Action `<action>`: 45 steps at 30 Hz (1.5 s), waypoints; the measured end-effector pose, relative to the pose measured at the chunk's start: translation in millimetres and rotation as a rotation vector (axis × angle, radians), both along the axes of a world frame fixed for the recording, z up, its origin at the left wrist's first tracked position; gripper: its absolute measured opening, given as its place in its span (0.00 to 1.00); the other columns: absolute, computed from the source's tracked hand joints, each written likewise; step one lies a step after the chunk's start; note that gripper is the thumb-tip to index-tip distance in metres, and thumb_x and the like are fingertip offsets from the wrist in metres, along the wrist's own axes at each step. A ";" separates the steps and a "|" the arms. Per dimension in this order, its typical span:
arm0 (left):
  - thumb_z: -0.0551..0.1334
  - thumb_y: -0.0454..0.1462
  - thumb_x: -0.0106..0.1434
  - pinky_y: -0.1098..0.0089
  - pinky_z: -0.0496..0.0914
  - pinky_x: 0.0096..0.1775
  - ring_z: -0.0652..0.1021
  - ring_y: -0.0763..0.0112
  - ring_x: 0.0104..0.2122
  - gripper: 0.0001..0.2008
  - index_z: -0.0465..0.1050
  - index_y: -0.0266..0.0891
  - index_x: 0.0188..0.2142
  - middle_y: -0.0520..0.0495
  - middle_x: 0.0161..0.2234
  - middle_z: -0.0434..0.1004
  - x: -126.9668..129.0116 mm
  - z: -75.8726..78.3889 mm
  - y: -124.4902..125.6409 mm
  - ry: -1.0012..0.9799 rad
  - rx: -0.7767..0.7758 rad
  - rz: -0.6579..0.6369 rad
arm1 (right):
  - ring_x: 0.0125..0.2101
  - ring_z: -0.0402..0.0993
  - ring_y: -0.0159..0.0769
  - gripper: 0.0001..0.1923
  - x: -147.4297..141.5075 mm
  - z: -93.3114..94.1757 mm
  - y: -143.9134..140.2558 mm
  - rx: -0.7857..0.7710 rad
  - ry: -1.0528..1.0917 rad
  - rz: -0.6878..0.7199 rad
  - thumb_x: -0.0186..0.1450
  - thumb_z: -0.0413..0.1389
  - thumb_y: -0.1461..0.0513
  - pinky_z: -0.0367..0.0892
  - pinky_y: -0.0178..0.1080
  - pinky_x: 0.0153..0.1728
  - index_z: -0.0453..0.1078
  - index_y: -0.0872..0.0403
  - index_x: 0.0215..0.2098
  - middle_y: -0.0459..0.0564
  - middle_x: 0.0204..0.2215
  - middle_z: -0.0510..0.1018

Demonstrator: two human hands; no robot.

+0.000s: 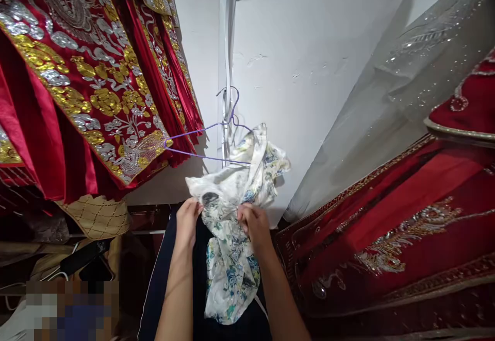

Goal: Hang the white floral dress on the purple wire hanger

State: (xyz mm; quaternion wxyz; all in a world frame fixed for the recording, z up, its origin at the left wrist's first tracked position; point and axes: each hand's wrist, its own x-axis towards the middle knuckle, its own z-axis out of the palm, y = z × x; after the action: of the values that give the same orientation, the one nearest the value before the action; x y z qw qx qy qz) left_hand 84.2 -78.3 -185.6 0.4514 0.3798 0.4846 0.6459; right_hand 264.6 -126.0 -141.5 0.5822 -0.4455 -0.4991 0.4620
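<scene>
A white garment with a blue, green and yellow floral print (232, 263) hangs by one side from a purple wire hanger (207, 156). The hanger's hook rests at a white strap or cord on the wall, and its left arm is bare. My left hand (188, 220) pinches the garment's left edge, beside a dark round opening in the cloth. At the garment's middle right edge, my right hand (253, 222) is closed on the fabric. Below my hands the lower part of the garment hangs bunched and loose.
Red gowns with gold and silver embroidery (104, 99) hang on the left. To the right are a sheer sparkling veil-like fabric (386, 88) and a beaded red gown (386, 217). A beige quilted chair (96, 217) stands lower left, with dark items near it. A white wall (294, 32) stands behind.
</scene>
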 end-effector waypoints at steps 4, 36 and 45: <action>0.65 0.49 0.62 0.66 0.71 0.50 0.78 0.65 0.43 0.15 0.75 0.40 0.39 0.45 0.41 0.78 20.6 30.3 -11.6 -0.058 0.217 -0.100 | 0.20 0.56 0.33 0.21 13.6 -2.0 -0.2 0.115 -0.042 -0.177 0.67 0.52 0.53 0.54 0.39 0.23 0.63 0.52 0.19 0.44 0.17 0.60; 0.52 0.31 0.62 0.59 0.69 0.48 0.76 0.54 0.46 0.15 0.77 0.40 0.39 0.37 0.43 0.81 -113.6 126.5 8.9 1.690 0.165 -0.264 | 0.44 0.75 0.42 0.18 49.5 80.8 164.1 0.409 -0.474 0.004 0.51 0.58 0.64 0.68 0.43 0.48 0.77 0.54 0.41 0.52 0.41 0.82; 0.48 0.27 0.61 0.56 0.71 0.50 0.79 0.48 0.50 0.22 0.74 0.32 0.50 0.30 0.49 0.79 -100.6 137.4 28.3 1.718 0.095 -0.056 | 0.28 0.72 0.39 0.16 104.2 62.8 155.0 0.325 -0.594 -0.055 0.57 0.62 0.51 0.65 0.37 0.28 0.74 0.57 0.27 0.49 0.25 0.78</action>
State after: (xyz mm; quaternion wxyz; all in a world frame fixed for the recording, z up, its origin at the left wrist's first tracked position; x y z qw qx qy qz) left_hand -16.4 -50.0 -48.2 -0.0726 0.7672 0.6211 0.1428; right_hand 368.8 29.1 -78.7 0.4869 -0.4752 -0.7021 0.2104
